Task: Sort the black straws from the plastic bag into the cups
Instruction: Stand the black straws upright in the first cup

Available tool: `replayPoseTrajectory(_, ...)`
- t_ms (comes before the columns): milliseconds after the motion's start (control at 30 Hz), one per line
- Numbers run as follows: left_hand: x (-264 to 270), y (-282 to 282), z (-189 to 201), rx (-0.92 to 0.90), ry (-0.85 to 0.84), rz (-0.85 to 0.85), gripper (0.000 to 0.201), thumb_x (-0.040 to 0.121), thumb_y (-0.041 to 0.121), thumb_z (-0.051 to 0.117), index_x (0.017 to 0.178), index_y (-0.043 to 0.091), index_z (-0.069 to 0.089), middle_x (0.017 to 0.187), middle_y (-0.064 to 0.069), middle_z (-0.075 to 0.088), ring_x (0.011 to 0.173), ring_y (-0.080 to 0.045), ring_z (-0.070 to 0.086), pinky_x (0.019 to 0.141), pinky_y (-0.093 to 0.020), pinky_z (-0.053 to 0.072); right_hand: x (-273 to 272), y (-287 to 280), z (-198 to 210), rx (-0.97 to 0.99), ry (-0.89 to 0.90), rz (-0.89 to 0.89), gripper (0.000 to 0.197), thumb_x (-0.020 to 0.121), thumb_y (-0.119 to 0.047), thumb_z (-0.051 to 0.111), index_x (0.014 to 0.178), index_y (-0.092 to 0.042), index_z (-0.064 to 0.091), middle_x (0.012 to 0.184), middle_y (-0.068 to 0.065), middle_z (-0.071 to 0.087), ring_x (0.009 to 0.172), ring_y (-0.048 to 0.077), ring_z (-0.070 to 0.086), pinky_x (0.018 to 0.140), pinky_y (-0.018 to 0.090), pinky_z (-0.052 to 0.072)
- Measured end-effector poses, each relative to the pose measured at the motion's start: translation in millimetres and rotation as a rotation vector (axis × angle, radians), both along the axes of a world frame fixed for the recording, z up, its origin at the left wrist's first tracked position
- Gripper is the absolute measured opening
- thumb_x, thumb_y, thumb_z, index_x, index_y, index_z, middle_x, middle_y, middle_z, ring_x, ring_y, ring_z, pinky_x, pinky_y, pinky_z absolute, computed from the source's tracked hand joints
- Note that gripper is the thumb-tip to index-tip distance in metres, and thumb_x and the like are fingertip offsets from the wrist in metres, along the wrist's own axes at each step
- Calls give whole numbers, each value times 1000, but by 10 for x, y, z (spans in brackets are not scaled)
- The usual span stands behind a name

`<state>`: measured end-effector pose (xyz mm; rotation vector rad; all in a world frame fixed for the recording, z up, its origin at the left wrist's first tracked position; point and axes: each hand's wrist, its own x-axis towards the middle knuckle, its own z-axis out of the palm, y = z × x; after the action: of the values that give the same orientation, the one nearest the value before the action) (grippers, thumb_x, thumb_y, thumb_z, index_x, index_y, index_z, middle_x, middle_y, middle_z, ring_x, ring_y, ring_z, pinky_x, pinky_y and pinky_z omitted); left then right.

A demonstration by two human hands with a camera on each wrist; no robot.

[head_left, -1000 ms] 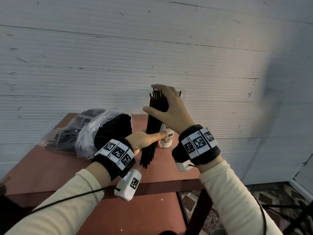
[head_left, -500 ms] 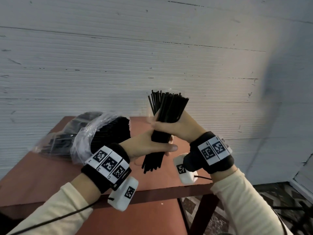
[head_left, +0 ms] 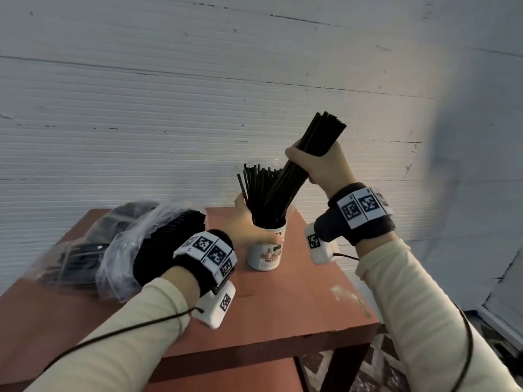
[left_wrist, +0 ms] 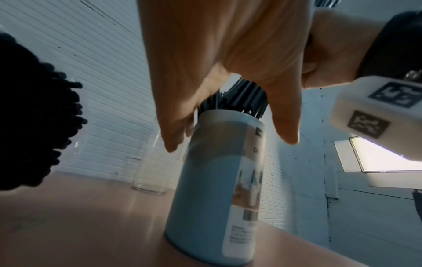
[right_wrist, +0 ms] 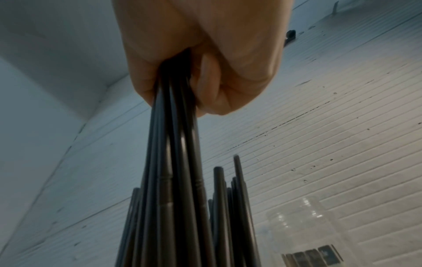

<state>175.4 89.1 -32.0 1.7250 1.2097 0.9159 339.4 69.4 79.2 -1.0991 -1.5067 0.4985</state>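
My right hand (head_left: 314, 165) grips a thick bundle of black straws (head_left: 300, 171), tilted, with its lower ends inside a white printed cup (head_left: 267, 251) that holds several more straws (head_left: 254, 185). In the right wrist view my right hand (right_wrist: 200, 81) is curled round the bundle (right_wrist: 173, 171). My left hand (head_left: 246, 219) holds the cup near its rim, thumb across the front. The left wrist view shows that hand (left_wrist: 228, 130) at the top of the cup (left_wrist: 217, 180). A clear plastic bag (head_left: 127, 250) full of black straws lies at the left.
The cup stands near the back of a red-brown table (head_left: 283, 306), whose right edge is close to my right forearm. A clear empty cup (left_wrist: 150, 171) stands behind the white cup by the white wall (head_left: 169, 108). Patterned floor shows to the right.
My left hand let go of the bundle and took hold of the cup. My right hand carried the bundle up and right, and its lower ends now stand in the cup.
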Motion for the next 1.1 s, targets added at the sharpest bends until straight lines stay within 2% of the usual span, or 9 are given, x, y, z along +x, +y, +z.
replayPoseTrajectory(167, -21, 155, -1, -28, 98, -18, 113, 43, 39, 91, 137, 17, 33, 127, 2, 53, 118, -17, 53, 101, -42, 48, -116, 160, -105, -63, -141, 41, 11, 82, -14, 68, 81, -4, 65, 63, -3, 57, 42, -3, 48, 42, 11, 36)
replayPoseTrajectory(300, -66, 204, -56, -19, 89, -29, 105, 35, 46, 91, 127, 23, 47, 119, 5, 62, 113, -16, 59, 98, -42, 50, -180, 231, -229, -100, -245, 70, 19, 81, -21, 68, 78, -3, 65, 61, -4, 58, 43, -1, 51, 43, 13, 38)
replayPoseTrajectory(433, -76, 271, -103, -23, 96, -54, 109, 28, 60, 92, 124, 27, 51, 116, 6, 67, 110, -16, 63, 94, -44, 52, -211, 229, -313, -218, -380, 116, 17, 81, -25, 70, 80, -9, 64, 69, 0, 65, 56, 9, 62, 47, 20, 46)
replayPoseTrajectory(600, -76, 225, -85, -17, 95, -51, 105, 34, 53, 93, 126, 30, 49, 117, 8, 66, 112, -15, 62, 97, -44, 51, -197, 143, -364, -165, -372, 137, 38, 77, -40, 78, 104, -18, 63, 91, -5, 68, 76, 8, 66, 52, 16, 46)
replayPoseTrajectory(733, -71, 177, -69, -16, 67, -29, 112, 35, 45, 93, 133, 25, 42, 122, 7, 61, 115, -15, 58, 100, -43, 48, -183, 116, -377, 65, -334, 14, 46, 78, -38, 78, 113, -18, 56, 101, -5, 61, 84, 5, 59, 69, 12, 47)
replayPoseTrajectory(867, -62, 147, -50, -22, 72, -16, 111, 36, 41, 91, 134, 23, 42, 122, 7, 60, 115, -16, 57, 102, -42, 47, -238, 198, -430, 330, -431, -5, 65, 85, -26, 70, 141, -14, 39, 137, 3, 45, 125, 17, 45, 104, 26, 38)
replayPoseTrajectory(933, -60, 142, -50, -25, 81, -7, 113, 33, 45, 90, 134, 24, 42, 123, 7, 60, 115, -16, 57, 101, -42, 47, -269, 248, -457, 368, -576, 37, 60, 91, -18, 59, 146, -14, 35, 149, 5, 37, 136, 19, 37, 112, 30, 30)
replayPoseTrajectory(1033, -53, 137, -48, -33, 76, -3, 105, 42, 36, 93, 132, 23, 42, 122, 5, 61, 114, -17, 58, 101, -42, 48, -274, 284, -506, 384, -714, 41, 39, 92, -10, 50, 131, -10, 56, 134, 7, 54, 126, 23, 48, 109, 39, 38)
replayPoseTrajectory(1100, -50, 150, -60, -32, 75, 16, 97, 53, 25, 94, 134, 20, 41, 125, 3, 59, 116, -18, 56, 102, -41, 46, -262, 267, -517, 371, -676, 24, 34, 90, -12, 51, 123, -9, 61, 125, 6, 59, 118, 23, 52, 103, 39, 41)
